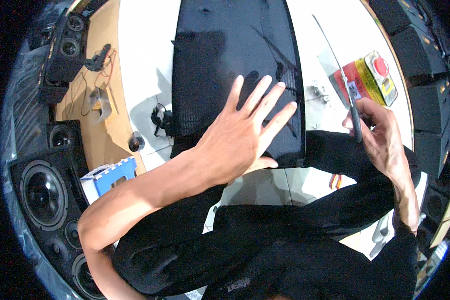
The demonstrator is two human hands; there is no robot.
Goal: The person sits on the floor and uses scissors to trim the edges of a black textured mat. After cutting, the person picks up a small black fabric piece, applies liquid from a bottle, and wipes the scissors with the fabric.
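My left hand [245,125] is spread over the lower middle of a long, glossy black panel [225,35], fingers apart and thumb near the panel's lower edge; whether the palm presses on it I cannot tell. In my right hand [380,135], right of the panel, is the dark handle of a long, thin blade [335,50] pointing up and away. Behind that blade stands a red and yellow rectangular can [371,80] with a red cap. A tangled black item [161,117] lies just left of the panel.
Black speaker cabinets [40,190] line the left, near a wooden board [100,30] with cables, a clear container [99,105] and a blue-and-white box [105,177]. Stacked dark boxes [427,110] stand at right. My black-clad crossed legs [285,222] fill the near floor.
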